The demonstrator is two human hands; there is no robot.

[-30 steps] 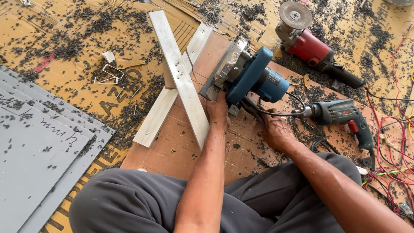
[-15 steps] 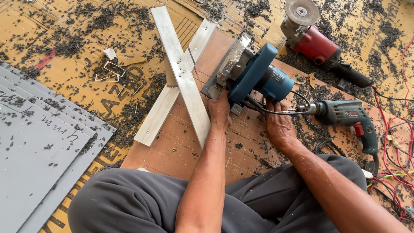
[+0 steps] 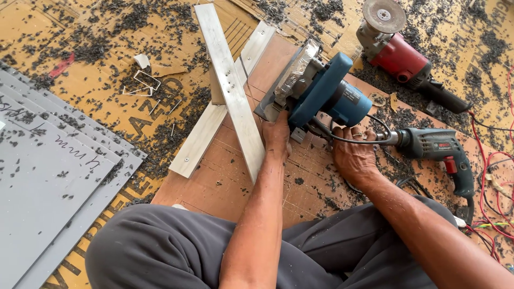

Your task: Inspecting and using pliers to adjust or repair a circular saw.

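A blue circular saw (image 3: 321, 93) lies on a brown plywood board (image 3: 225, 176) beside two crossed aluminium strips (image 3: 230, 91). My left hand (image 3: 277, 136) rests against the saw's lower edge and the end of the upright strip. My right hand (image 3: 353, 155) lies on the board under the saw's motor, fingers curled around a black cable. A green drill (image 3: 433, 152) lies just right of that hand.
A red angle grinder (image 3: 399, 51) lies at the top right. Grey panels (image 3: 48, 176) are stacked at the left. Dark metal shavings cover the cardboard floor. Red cables (image 3: 495, 160) run along the right edge. My crossed legs fill the bottom.
Both hands stay by the saw. The view has shifted slightly; my right hand has curled closer under the saw's motor.
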